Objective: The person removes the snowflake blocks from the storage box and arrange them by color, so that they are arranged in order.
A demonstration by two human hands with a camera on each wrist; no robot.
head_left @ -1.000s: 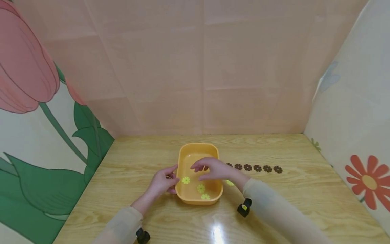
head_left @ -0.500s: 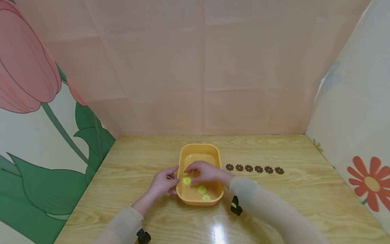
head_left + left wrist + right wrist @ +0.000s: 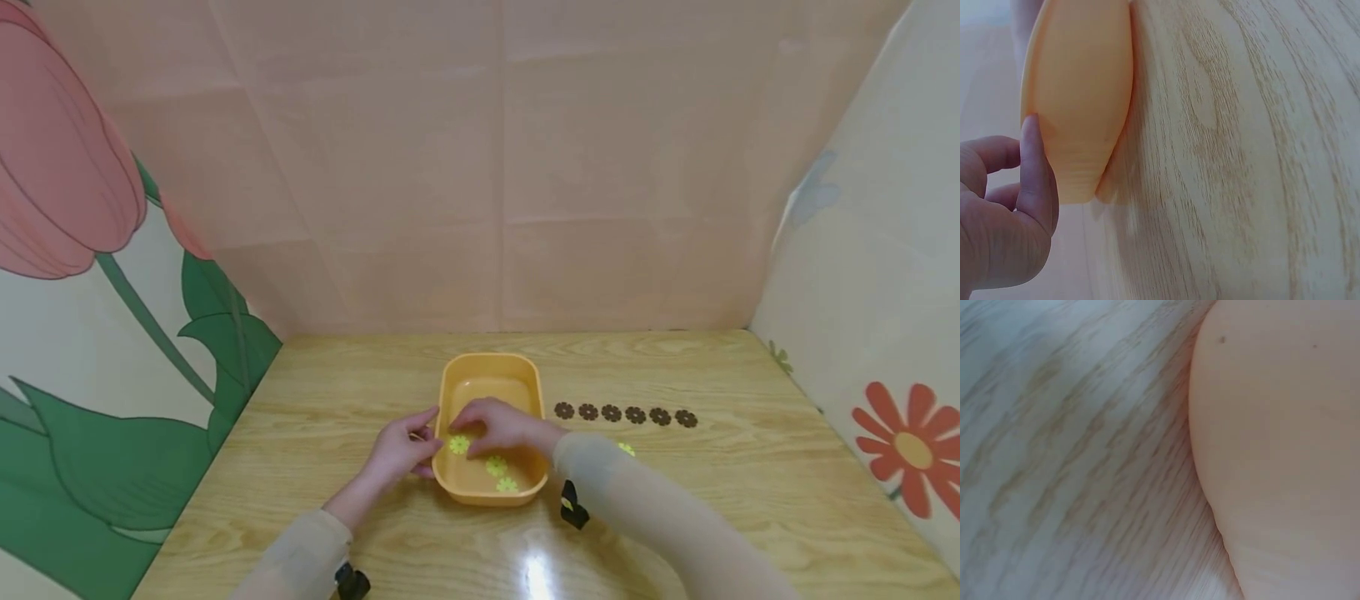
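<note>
An orange plastic tub (image 3: 491, 499) stands on the wooden table. My left hand (image 3: 397, 446) holds its left side; in the left wrist view the fingers of my left hand (image 3: 1007, 215) lie against the outer wall and rim. My right hand (image 3: 498, 425) reaches over the right rim into the tub, thumb and forefinger apart on either side of a yellow flower-shaped piece (image 3: 460, 445). Two more yellow flower pieces (image 3: 496, 466) lie nearer the front of the tub floor. In the right wrist view only the tub's outer wall (image 3: 1285, 437) and table show.
Right of the tub, several dark brown flower pieces (image 3: 635, 415) lie in a straight row. Another yellow flower piece (image 3: 627, 450) lies below that row, partly covered by my right sleeve (image 3: 637, 500). A pink backdrop (image 3: 495, 167) rises behind the table (image 3: 337, 367).
My right hand has moved left and down inside the tub to the leftmost yellow flower piece. The left hand stays at the tub's side.
</note>
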